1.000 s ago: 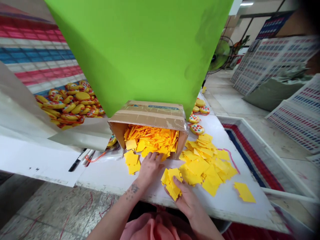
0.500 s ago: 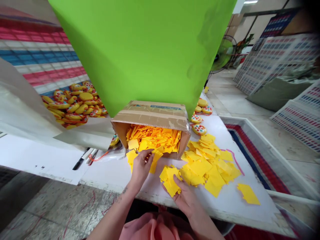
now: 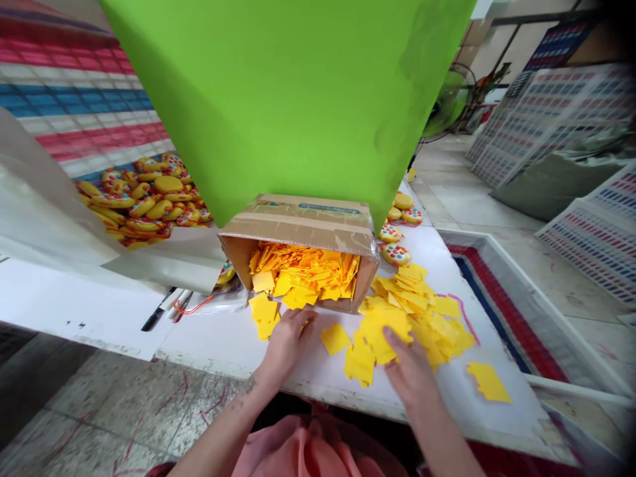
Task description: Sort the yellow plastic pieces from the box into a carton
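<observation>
Small yellow squares [image 3: 298, 265], thin and flat like paper or foam, fill a cardboard box [image 3: 301, 228] lying on its side, mouth towards me. My left hand [image 3: 288, 338] is just in front of the box mouth, fingers curled together with a speck of yellow between them. Beside it are a few loose squares [image 3: 264, 315] and a single square [image 3: 335, 338]. My right hand [image 3: 412, 371] rests against the near edge of a spread pile of yellow squares [image 3: 422, 315], thumb over some and fingers apart. Its fingertips are partly hidden.
A tall green panel [image 3: 293, 99] stands behind the box. Yellow packaged round items [image 3: 159, 205] are heaped at left; more [image 3: 396, 254] lie right of the box. Markers [image 3: 173, 305] lie near the white sheet [image 3: 169, 258]. A white-rimmed crate [image 3: 527, 318] adjoins the table's right side.
My right hand has moved right to the pile, and the bundle it held now lies there, spread out. My left hand has drawn slightly back from the box; squares it touched lie at the mouth.
</observation>
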Demonstrator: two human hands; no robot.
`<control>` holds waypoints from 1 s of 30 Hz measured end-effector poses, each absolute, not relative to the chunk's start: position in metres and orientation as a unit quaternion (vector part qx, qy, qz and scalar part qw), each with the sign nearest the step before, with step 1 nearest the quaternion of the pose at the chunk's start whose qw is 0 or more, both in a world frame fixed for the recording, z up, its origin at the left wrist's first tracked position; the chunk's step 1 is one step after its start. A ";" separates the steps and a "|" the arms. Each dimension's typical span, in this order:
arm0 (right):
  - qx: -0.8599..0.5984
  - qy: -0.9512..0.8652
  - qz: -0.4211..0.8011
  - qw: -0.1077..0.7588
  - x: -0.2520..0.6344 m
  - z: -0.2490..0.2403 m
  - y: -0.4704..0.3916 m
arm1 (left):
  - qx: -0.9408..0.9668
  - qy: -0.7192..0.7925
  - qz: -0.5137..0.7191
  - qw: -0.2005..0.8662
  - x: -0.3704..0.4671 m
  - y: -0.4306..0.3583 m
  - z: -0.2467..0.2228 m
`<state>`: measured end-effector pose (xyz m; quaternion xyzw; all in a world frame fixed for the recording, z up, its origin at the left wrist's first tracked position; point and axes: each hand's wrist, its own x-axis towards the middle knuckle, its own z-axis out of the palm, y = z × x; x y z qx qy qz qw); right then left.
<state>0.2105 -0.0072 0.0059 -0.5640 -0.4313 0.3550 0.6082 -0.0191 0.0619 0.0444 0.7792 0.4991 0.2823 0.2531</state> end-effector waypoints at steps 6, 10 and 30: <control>-0.714 -0.557 -0.022 0.424 0.309 0.032 0.065 | 0.817 0.542 0.194 0.035 -0.038 0.046 0.017; -0.708 -0.660 -0.064 0.242 0.339 0.012 0.097 | 0.811 0.561 0.165 0.003 -0.047 0.042 0.007; -0.557 -0.812 -0.031 0.173 0.120 -0.008 -0.027 | 0.864 0.473 0.151 0.084 -0.046 -0.010 0.009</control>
